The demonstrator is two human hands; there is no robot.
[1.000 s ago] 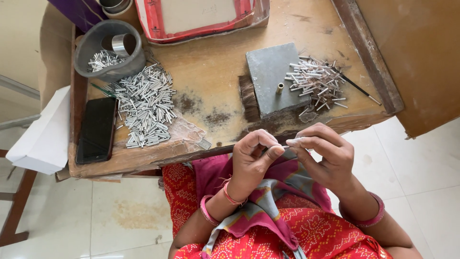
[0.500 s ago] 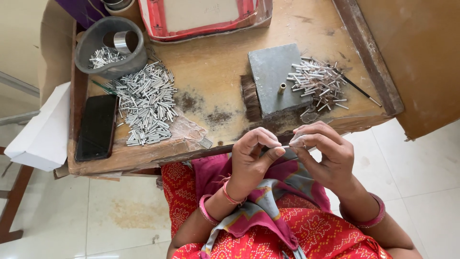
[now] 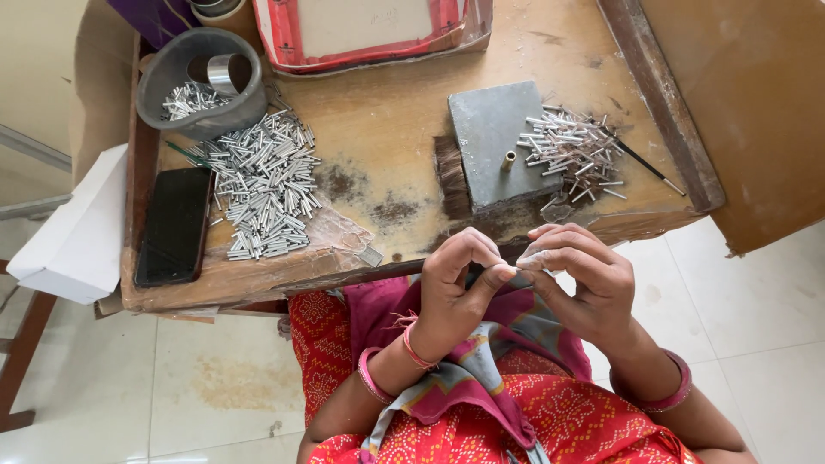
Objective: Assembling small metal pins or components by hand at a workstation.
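My left hand [image 3: 460, 283] and my right hand [image 3: 584, 279] meet fingertip to fingertip just below the front edge of the wooden table [image 3: 395, 103], over my lap. Both pinch a small light-coloured piece [image 3: 521, 266] between thumb and fingers; it is too small to tell what it is. Straight above the hands a grey metal block [image 3: 490, 142] with a short brass pin [image 3: 509, 160] lies on the table. A loose heap of thin silver tubes [image 3: 574, 150] lies beside the block on the right.
A larger heap of silver tubes [image 3: 262, 185] lies at the left, with a black phone [image 3: 174, 225] beside it and a grey bowl [image 3: 202, 82] holding more tubes behind. A red-rimmed tray [image 3: 369, 30] stands at the back. A white box [image 3: 73, 236] hangs off the left edge.
The hands stay together at the table's edge; the fingers have shifted slightly around the small piece. Nothing on the table has moved.
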